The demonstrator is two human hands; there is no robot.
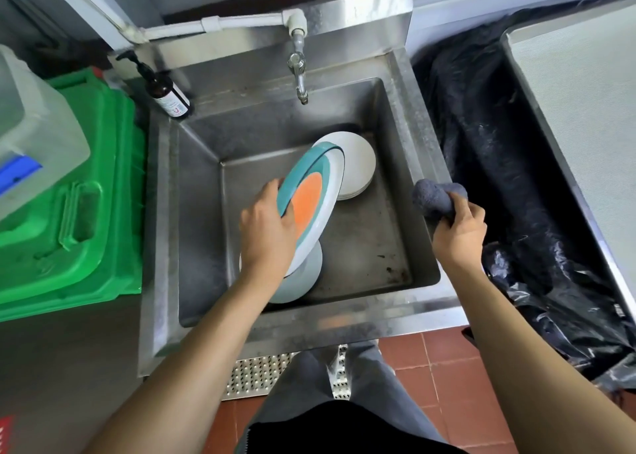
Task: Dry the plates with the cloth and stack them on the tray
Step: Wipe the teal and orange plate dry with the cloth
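My left hand [266, 231] grips the rim of a teal-edged plate [311, 197] with an orange centre, holding it tilted above the steel sink [395, 164]. Under it a pale plate [304, 278] lies on the sink floor, partly hidden by my wrist. A small stack of white plates [359, 166] rests at the back of the basin. My right hand [459, 231] holds a bunched grey cloth [435, 199] over the sink's right rim. A large metal tray [581, 85] lies to the far right.
A tap [300, 71] hangs over the basin's back. A brown pump bottle [168, 97] stands on the sink's back left corner. A green bin [79, 195] with a plastic jug [31, 133] on it is at the left. Black plastic sheeting [499, 164] fills the gap beside the tray.
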